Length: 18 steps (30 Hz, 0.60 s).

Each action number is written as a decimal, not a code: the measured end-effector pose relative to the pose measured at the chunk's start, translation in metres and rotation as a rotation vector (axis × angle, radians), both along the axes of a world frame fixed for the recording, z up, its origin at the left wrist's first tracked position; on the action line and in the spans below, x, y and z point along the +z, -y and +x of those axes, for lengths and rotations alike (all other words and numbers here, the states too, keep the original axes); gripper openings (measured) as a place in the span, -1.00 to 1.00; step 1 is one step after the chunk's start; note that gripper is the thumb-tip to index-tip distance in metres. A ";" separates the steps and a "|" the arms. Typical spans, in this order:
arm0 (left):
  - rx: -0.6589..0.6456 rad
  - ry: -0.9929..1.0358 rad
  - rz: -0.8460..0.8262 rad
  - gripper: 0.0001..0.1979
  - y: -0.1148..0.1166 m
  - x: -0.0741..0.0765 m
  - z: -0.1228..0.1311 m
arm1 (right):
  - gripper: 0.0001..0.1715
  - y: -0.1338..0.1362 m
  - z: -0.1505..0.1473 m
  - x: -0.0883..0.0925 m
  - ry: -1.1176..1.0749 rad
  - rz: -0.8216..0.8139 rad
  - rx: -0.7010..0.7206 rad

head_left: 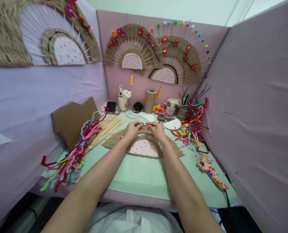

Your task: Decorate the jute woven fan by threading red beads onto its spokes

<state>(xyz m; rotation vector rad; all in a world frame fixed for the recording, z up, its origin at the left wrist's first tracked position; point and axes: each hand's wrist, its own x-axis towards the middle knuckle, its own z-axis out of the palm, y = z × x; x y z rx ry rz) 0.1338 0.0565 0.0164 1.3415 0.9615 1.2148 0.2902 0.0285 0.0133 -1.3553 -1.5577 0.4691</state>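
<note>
Woven fan: lay on the table.
Left hand: was at the fan's top edge, fingers bent, grip impossible to tell.
Right hand: was just beside it, fingers' grip likewise unclear.

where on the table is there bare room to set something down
Bare cloth lies between your forearms below the fan, and between your right forearm and the flowered tool. Crowded: around the twine spool at the back, by the sticks.
</note>
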 end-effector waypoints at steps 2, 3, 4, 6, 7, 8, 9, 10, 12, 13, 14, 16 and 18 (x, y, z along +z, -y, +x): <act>0.007 -0.069 0.038 -0.90 -0.009 0.005 0.000 | -0.71 -0.007 0.002 0.001 0.027 -0.022 -0.030; 0.015 -0.104 0.058 -0.85 -0.012 0.007 0.001 | -0.72 -0.011 0.002 0.000 0.046 -0.038 -0.047; 0.024 -0.138 0.079 -0.81 -0.015 0.009 0.001 | -0.72 -0.013 0.002 0.000 0.068 -0.057 -0.066; 0.039 -0.206 0.117 -0.79 -0.018 0.008 0.003 | -0.74 -0.016 0.002 -0.003 0.124 -0.094 -0.113; 0.043 -0.242 0.134 -0.80 -0.018 0.007 0.004 | -0.76 -0.016 0.002 -0.005 0.157 -0.111 -0.138; 0.044 -0.277 0.150 -0.81 -0.017 0.005 0.005 | -0.78 -0.015 0.001 -0.007 0.193 -0.128 -0.160; 0.044 -0.312 0.165 -0.82 -0.016 0.002 0.006 | -0.80 -0.013 0.001 -0.009 0.230 -0.143 -0.176; 0.042 -0.346 0.181 -0.81 -0.014 0.000 0.007 | -0.81 -0.011 0.001 -0.010 0.268 -0.157 -0.187; 0.038 -0.409 0.212 -0.80 -0.011 -0.005 0.008 | -0.80 -0.008 0.001 -0.011 0.342 -0.175 -0.204; 0.037 -0.437 0.228 -0.80 -0.009 -0.007 0.009 | -0.79 -0.006 0.000 -0.011 0.377 -0.181 -0.212; 0.038 -0.463 0.244 -0.81 -0.009 -0.009 0.009 | -0.78 -0.005 0.000 -0.011 0.409 -0.185 -0.220; 0.043 -0.512 0.272 -0.82 -0.008 -0.011 0.010 | -0.76 -0.005 -0.001 -0.010 0.465 -0.195 -0.230; 0.050 -0.555 0.292 -0.81 -0.008 -0.012 0.011 | -0.75 -0.005 -0.001 -0.011 0.509 -0.208 -0.234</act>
